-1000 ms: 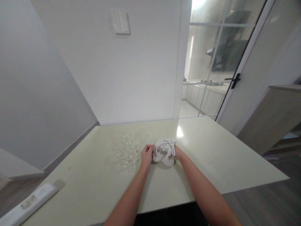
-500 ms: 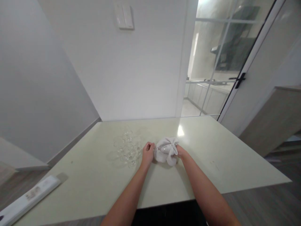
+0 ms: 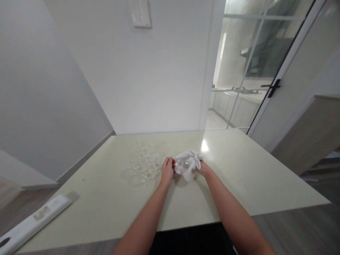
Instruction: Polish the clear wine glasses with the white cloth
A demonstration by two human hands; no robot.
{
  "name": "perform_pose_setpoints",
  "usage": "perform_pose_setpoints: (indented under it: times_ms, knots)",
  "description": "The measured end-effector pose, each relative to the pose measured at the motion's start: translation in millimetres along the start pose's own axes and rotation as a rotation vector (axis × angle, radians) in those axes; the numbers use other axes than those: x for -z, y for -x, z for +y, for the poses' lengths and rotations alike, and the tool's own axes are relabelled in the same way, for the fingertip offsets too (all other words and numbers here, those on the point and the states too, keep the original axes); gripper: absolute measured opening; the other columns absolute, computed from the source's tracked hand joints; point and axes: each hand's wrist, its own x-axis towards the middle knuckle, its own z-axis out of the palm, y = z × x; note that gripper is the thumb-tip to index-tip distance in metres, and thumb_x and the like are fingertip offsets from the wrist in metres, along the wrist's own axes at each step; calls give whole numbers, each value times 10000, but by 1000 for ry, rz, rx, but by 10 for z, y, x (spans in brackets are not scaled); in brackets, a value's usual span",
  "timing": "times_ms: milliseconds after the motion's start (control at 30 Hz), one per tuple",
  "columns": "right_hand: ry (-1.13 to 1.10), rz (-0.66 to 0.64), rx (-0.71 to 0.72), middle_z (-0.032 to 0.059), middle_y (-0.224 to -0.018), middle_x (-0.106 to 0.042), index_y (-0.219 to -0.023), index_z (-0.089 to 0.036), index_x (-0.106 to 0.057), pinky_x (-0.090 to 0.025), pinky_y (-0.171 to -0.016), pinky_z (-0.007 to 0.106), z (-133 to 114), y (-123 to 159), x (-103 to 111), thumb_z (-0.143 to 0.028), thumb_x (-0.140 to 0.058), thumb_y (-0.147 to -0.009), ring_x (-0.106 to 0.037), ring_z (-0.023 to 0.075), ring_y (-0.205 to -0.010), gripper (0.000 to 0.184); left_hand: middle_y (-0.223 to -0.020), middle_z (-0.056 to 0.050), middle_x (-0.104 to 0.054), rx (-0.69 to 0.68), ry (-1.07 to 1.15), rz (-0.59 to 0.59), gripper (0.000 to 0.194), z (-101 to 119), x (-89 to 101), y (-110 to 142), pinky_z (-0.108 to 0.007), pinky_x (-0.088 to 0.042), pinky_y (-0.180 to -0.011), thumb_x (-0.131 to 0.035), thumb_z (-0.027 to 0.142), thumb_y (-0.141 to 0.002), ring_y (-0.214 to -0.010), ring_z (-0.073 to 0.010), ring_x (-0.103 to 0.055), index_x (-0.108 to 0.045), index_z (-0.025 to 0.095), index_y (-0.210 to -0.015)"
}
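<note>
Left of a white cloth (image 3: 189,175), the left hand (image 3: 168,170) clamps its fingers on a clear glass (image 3: 185,164); opposite, the right hand's (image 3: 203,168) fingers grip the cloth, where light pressure suits.

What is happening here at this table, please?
A person is handling a clear glass and a white cloth with bare hands above the pale table. The left hand holds one end of the glass, and the right hand grips the cloth bunched around it. Just left of the left hand stands a cluster of clear glassware, too blurred to count. A long white object lies at the table's near left corner.
</note>
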Motion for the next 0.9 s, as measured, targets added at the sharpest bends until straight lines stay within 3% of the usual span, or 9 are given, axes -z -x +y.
perform_pose_setpoints:
  times_ms: [100,267,433,633,767,900]
  knots:
    - [-155,32,-10,39,-910,-743,-861,-227,-680,-529,-884,395,-51,-33,-110,-442,-734,-630,-666,259,-971,320,-560,76,-455,55,48,58,359,-32,-25,6,-199,-231,-384,-540,563,-806,-382,-66,-345,-485,210,-762]
    - [-12,91,29,27,-928,-741,-915,-215,-693,-530,-831,333,-97,-12,-186,-395,-826,-596,-669,220,-889,390,-582,81,-487,76,17,22,413,-55,-30,6,-185,-243,-379,-603,594,-760,-378,-53,-361,-447,212,-767]
    - [-19,159,34,42,-915,-741,-910,-190,-703,-536,-781,308,-60,-53,-123,-451,-794,-664,-671,203,-839,369,-567,92,-470,-13,-42,-78,452,-16,-42,18,-179,-231,-370,-663,606,-720,-367,-46,-345,-452,208,-759]
    - [-148,350,48,33,-1018,-746,-955,-198,-705,-535,-869,294,-38,-153,-102,-465,-773,-690,-683,182,-925,382,-480,98,-408,-162,-113,-100,445,36,-47,82,-178,-277,-406,-673,613,-738,-402,-64,-363,-505,201,-752]
    - [-224,393,79,12,-988,-754,-932,-206,-699,-540,-845,270,-59,-160,-125,-431,-774,-679,-682,178,-941,347,-442,105,-357,-47,-48,-84,507,54,-53,89,-183,-231,-385,-644,677,-738,-370,-63,-335,-451,210,-695]
    - [-473,354,129,-8,-943,-758,-933,-230,-675,-559,-809,290,-112,-137,-116,-532,-646,-748,-694,194,-950,355,-444,122,-283,126,121,-64,566,62,-52,53,-184,-195,-370,-615,742,-712,-346,-51,-278,-409,215,-683]
